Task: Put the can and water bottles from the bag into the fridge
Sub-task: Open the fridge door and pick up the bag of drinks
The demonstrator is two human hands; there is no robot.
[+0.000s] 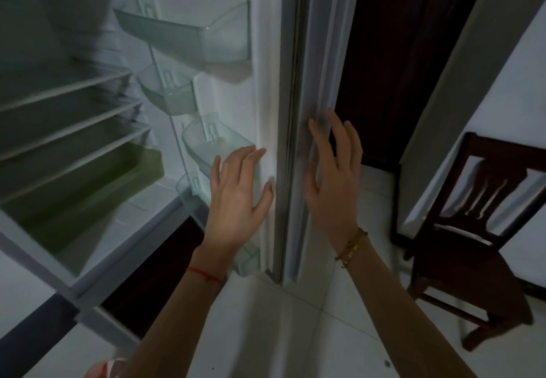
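Spreads the left hand (239,197) wide, fingers straight and holding nothing, fingertips and thumb against the white inner rim of the fridge door (274,82). Lays the right hand (331,182) just as open on the outer side of that door, fingers fanned upward and gripping nothing; too blurred there to tell how firmly it presses. Brackets the door's edge between the two palms, the door standing edge-on to the camera. Wears a red thread (204,274) on the left wrist and gold bracelets (351,247) on the right.

Looks past the left hand at clear door bins (206,37) ranged one above another up the door's inner face. Faces the fridge (35,253) standing open at left, with glass shelves (68,117) across it and a green drawer (88,188) beneath them. Stands over pale floor tiles (295,333), with a dark chair (472,230) well off to the right and a dark wooden door (399,67) behind the fridge door.
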